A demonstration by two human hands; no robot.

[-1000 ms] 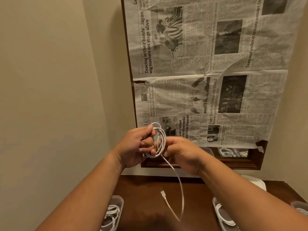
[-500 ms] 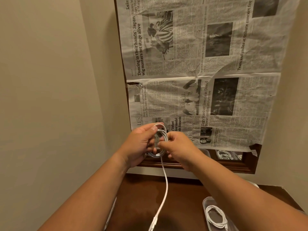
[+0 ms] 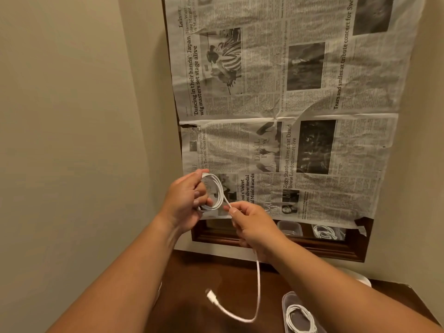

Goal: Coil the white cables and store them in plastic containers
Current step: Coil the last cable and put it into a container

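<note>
My left hand (image 3: 186, 200) grips a coil of white cable (image 3: 216, 191), held up in front of the newspaper. My right hand (image 3: 252, 227) pinches the strand where it leaves the coil. The loose tail (image 3: 258, 284) hangs down from my right hand and curls back up to a white plug (image 3: 212, 296) above the dark wooden table (image 3: 192, 296). A clear plastic container (image 3: 287, 299) with another coiled white cable (image 3: 300, 318) inside stands at the lower right, partly hidden by my right forearm.
Newspaper sheets (image 3: 288, 104) cover a wood-framed mirror (image 3: 336, 251) on the wall behind the table. Its uncovered bottom strip reflects containers with cables (image 3: 324, 231). A white object (image 3: 362, 281) peeks out behind my right arm. A beige wall (image 3: 72, 140) stands close on the left.
My right hand has pulled away from the coil, down and to the right, drawing the strand out. The hanging tail swung right and its plug end lifted into view.
</note>
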